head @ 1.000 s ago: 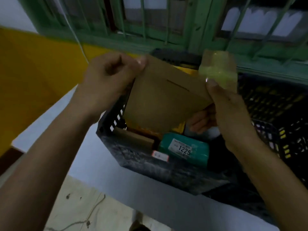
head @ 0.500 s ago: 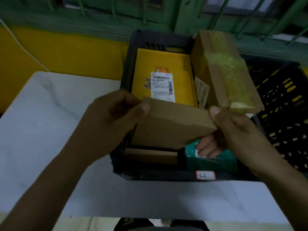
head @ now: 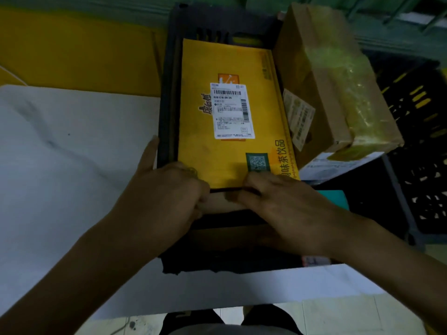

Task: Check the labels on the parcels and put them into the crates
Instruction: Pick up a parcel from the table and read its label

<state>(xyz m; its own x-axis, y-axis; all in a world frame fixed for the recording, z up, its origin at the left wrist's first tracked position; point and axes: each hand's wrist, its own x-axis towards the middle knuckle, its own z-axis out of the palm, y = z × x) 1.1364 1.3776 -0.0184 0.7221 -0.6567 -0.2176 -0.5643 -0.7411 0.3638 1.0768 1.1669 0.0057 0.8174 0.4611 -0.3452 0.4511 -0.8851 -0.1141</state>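
Curled tight, my left grip (head: 164, 201) and right grip (head: 285, 204) both pinch the top edge of the brown parcel (head: 217, 204). It sits on edge down inside the black crate (head: 167, 93) on the counter (head: 72, 165), touching the near end of the labelled yellow parcel (head: 205, 146).
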